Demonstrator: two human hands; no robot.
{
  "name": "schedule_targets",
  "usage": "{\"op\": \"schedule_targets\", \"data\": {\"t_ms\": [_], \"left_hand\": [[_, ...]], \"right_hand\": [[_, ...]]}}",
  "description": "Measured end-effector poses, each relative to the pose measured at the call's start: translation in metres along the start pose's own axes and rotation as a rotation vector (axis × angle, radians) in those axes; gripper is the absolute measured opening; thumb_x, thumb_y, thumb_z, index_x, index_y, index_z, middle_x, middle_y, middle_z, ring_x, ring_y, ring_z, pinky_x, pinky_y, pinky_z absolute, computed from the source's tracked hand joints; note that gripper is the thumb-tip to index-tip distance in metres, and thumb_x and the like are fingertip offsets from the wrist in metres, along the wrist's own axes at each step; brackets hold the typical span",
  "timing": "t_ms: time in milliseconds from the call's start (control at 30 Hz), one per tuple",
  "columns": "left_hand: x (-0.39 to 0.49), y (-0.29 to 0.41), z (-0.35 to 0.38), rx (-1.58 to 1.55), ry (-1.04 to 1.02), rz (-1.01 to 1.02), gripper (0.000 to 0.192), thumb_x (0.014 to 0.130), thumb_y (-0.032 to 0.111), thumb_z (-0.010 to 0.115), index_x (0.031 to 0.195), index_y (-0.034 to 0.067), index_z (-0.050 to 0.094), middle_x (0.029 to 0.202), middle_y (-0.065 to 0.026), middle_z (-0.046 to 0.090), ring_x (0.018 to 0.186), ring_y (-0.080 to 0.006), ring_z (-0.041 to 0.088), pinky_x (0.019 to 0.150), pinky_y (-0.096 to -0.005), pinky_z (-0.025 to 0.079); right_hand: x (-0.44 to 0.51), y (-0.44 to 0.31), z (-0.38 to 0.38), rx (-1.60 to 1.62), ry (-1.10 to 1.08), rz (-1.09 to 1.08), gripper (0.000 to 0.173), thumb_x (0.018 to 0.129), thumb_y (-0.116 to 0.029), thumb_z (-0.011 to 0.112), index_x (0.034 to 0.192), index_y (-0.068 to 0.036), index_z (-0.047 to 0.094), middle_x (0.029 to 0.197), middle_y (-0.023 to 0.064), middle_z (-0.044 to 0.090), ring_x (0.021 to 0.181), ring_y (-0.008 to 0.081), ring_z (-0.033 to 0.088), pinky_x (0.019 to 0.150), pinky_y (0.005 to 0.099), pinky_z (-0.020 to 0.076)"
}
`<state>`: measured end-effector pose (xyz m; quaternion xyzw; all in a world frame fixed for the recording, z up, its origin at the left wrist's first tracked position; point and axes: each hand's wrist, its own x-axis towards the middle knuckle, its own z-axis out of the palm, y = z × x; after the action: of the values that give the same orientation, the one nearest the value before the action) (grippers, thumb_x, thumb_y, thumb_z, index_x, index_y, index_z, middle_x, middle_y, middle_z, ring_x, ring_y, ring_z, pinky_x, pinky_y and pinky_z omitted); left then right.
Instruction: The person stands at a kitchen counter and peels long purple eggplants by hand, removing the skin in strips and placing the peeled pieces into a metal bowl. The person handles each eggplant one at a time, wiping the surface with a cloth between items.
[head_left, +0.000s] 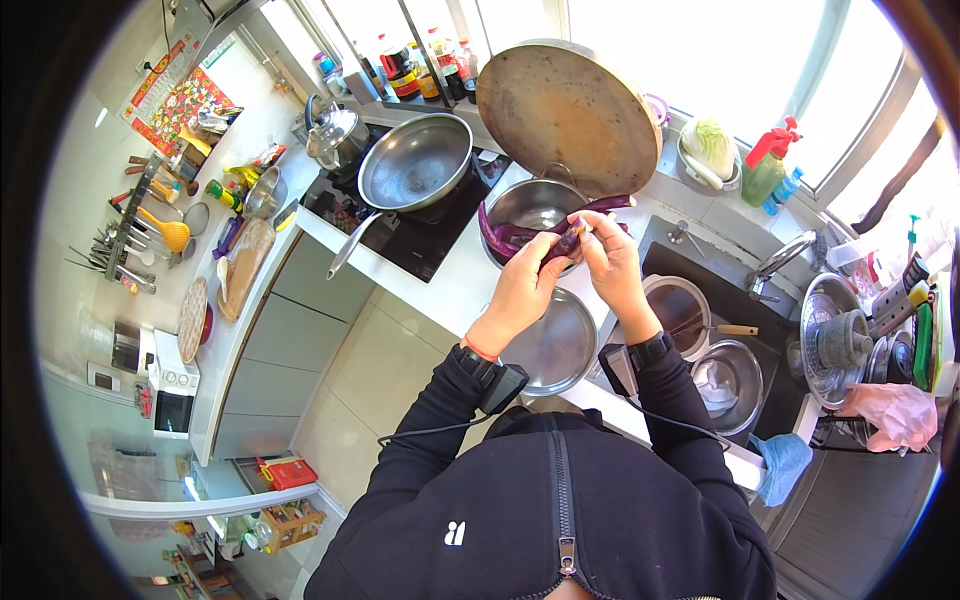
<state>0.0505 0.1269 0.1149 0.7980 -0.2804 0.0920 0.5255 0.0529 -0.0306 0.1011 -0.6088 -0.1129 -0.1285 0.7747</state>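
Note:
A purple eggplant (564, 244) is held between my two hands over a stainless steel pot (536, 204). My left hand (529, 283) grips its lower part, while the fingertips of my right hand (606, 251) pinch its upper end, where a pale spot shows. More long purple eggplants (495, 231) lie across the pot's rim, partly hidden behind my hands. Below my hands, a round metal lid or shallow pan (551, 345) rests at the counter's edge, partly behind my left wrist.
A wok (416, 161) stands on the black cooktop (409, 244), its handle towards me. Behind the pot leans a round wooden chopping board (568, 112). To the right, the sink holds a brown-filled container (679, 311) and a metal bowl (727, 382). A kettle (336, 139) stands left.

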Motion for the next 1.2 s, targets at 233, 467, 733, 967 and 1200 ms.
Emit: {"op": "schedule_targets", "data": {"t_ms": [233,467,733,967,1200], "left_hand": [[0.003,-0.005,0.008,0.007,0.009,0.006,0.021,0.095,0.005,0.055,0.115,0.0,0.055,0.098,-0.0174,0.061,0.088,-0.0336,0.062,0.078,-0.0343,0.049],[0.005,-0.009,0.016,0.022,0.016,0.004,0.022,0.094,0.003,0.054,0.115,-0.002,0.054,0.098,-0.0191,0.06,0.088,-0.0343,0.062,0.078,-0.0347,0.049],[0.007,-0.014,0.018,-0.037,-0.01,-0.083,0.021,0.096,0.008,0.053,0.115,-0.001,0.053,0.098,-0.0233,0.063,0.089,-0.0428,0.063,0.073,-0.0416,0.05],[0.009,-0.011,0.02,-0.048,-0.016,-0.074,0.021,0.097,0.009,0.051,0.116,0.0,0.052,0.096,-0.0229,0.063,0.088,-0.0421,0.063,0.073,-0.0412,0.05],[0.01,-0.012,0.021,-0.048,-0.032,-0.08,0.021,0.097,0.008,0.05,0.115,0.0,0.052,0.096,-0.0231,0.063,0.088,-0.0428,0.063,0.073,-0.0417,0.05]], "right_hand": [[0.002,0.015,0.003,-0.292,0.124,-0.144,0.021,0.097,-0.004,0.045,0.11,-0.001,0.061,0.087,-0.0004,0.058,0.071,0.0051,0.053,0.067,0.0208,0.0454],[0.004,0.015,0.006,-0.403,0.207,-0.272,0.025,0.093,-0.002,0.043,0.109,-0.001,0.061,0.09,0.0013,0.057,0.073,0.0067,0.051,0.065,0.0222,0.0432],[0.002,0.013,0.005,-0.316,0.214,-0.194,0.026,0.092,-0.001,0.044,0.111,-0.001,0.063,0.089,0.0012,0.057,0.073,0.0071,0.051,0.066,0.0226,0.0436],[0.004,0.01,0.009,-0.348,0.261,-0.239,0.027,0.091,-0.001,0.044,0.109,-0.001,0.064,0.084,0.0005,0.057,0.072,0.0073,0.051,0.065,0.0232,0.0435],[0.003,0.009,0.009,-0.351,0.286,-0.236,0.026,0.091,-0.001,0.045,0.108,-0.001,0.065,0.083,-0.0001,0.057,0.071,0.0066,0.051,0.064,0.0224,0.0431]]}}
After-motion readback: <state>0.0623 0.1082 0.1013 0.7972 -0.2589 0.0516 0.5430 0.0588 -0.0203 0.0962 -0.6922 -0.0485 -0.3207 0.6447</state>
